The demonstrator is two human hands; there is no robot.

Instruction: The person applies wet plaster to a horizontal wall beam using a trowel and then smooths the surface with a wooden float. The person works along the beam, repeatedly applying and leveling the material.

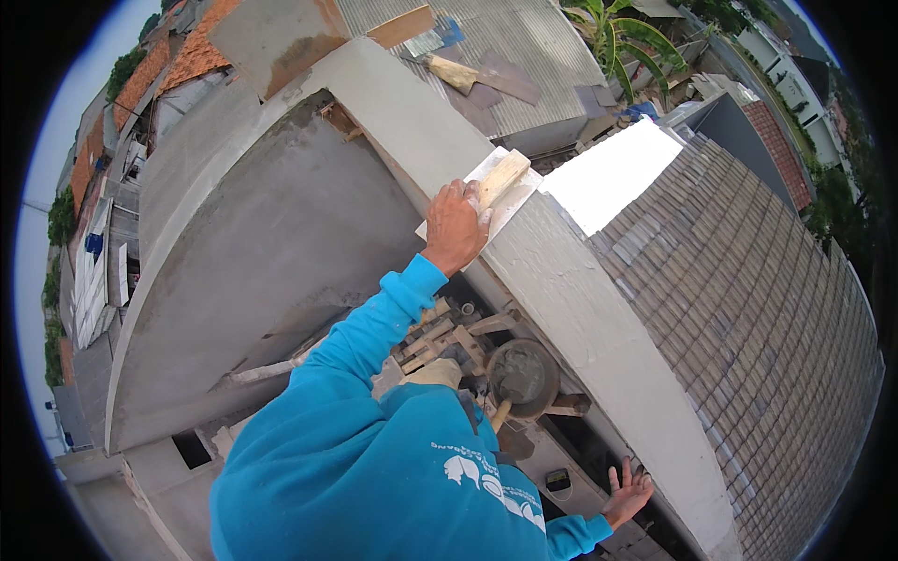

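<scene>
My left hand [456,227] is closed round a plastering float, a pale flat board with a wooden handle [503,178]. The float lies on top of a grey plastered wall [599,313], which runs diagonally from upper left to lower right. Wet-looking, uneven plaster shows on the wall top just below the float. Lower down, my right hand [629,491] has its fingers spread against the wall's inner edge and holds nothing. Between my body and the wall stands a round bucket [524,377] of grey mortar, with a wooden handle [501,415] at its rim.
Timber pieces [440,341] lie far below me. A tiled roof [739,346] slopes away on the right, with a bright white sheet [613,176] at its top. Ahead is a corrugated roof [524,47] with scraps on it. A curved concrete wall [253,243] rises at left.
</scene>
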